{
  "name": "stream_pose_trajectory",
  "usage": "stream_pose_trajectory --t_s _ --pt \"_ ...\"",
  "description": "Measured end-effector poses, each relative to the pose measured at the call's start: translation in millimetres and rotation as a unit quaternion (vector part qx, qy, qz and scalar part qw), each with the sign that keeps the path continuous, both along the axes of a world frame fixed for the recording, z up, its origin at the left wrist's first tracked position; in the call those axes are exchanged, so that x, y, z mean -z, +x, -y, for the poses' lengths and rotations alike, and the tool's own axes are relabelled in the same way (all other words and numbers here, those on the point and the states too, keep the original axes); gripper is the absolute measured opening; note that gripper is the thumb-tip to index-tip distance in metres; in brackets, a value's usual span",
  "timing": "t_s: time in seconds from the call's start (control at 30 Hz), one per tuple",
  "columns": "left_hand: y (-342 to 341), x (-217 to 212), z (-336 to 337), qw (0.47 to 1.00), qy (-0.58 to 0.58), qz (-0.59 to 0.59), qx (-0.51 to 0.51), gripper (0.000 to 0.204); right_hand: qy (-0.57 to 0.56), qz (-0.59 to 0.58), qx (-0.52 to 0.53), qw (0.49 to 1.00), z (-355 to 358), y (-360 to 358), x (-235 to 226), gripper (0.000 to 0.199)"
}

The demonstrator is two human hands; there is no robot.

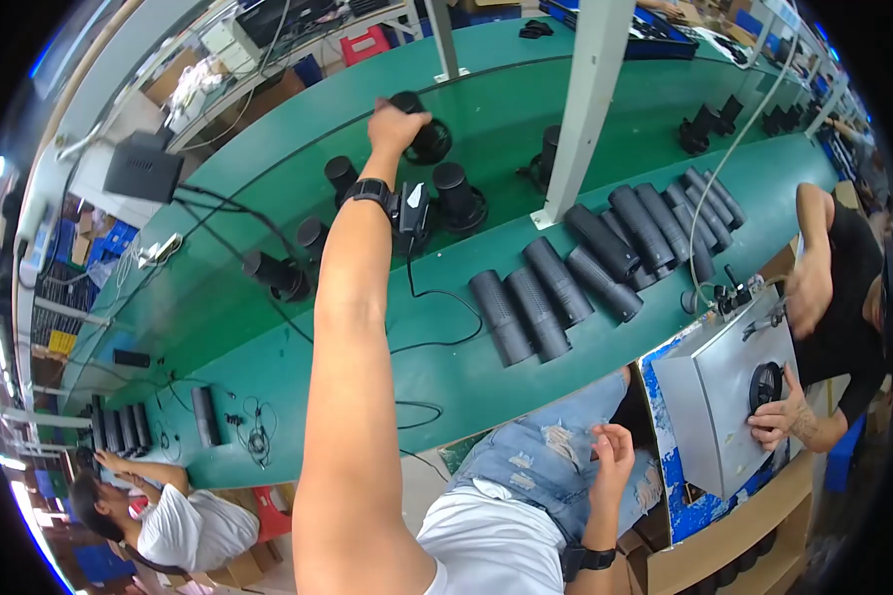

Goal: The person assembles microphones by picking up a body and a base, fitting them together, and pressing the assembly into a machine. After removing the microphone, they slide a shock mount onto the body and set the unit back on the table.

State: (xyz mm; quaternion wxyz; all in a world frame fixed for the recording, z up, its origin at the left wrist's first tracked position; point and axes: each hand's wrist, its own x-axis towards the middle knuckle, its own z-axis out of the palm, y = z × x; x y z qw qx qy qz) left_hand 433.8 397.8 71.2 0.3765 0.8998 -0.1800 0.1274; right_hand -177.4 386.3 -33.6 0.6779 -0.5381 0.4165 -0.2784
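My left arm reaches far across the green bench. At its end my left hand is closed on a black cylindrical part with a wide round base; its fingertips are partly hidden. Similar black flanged cylinders stand nearby, one to the right of my forearm and another to its left. A small black device with a cable sits by my left wrist strap. Over my lap hovers my right hand, fingers loosely curled and apart, nothing visible in it.
Several ribbed black tubes lie on the near bench. A white metal post rises from it. To the right, a co-worker's hands work at a grey metal box. Another person sits at the lower left. Cables cross the bench.
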Motion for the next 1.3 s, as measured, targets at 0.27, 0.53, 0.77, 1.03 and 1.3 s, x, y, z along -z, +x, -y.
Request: stream_pose_trajectory --t_s 0.27,0.53,0.77,1.03,1.3 --pt "13 34 -13 0.981 0.173 -0.066 -0.053 0.075 0.04 -0.012 0.013 0.999 7 -17 3 0.02" --pt "-231 -15 -51 0.968 -0.068 -0.102 0.218 0.047 0.053 -0.018 0.031 0.998 14 -14 11 0.021" --pt "-339 119 -35 0.982 0.067 -0.145 0.102 0.096 -0.034 0.027 -0.005 0.999 17 -28 -3 0.016" --pt "-334 127 -120 0.813 -0.325 -0.442 0.196 0.061 0.013 0.09 -0.005 0.996 8 -23 26 0.026" --pt "-468 50 -55 0.528 -0.221 -0.696 0.433 0.064 0.203 0.413 -0.101 0.882 46 -4 -36 0.055"
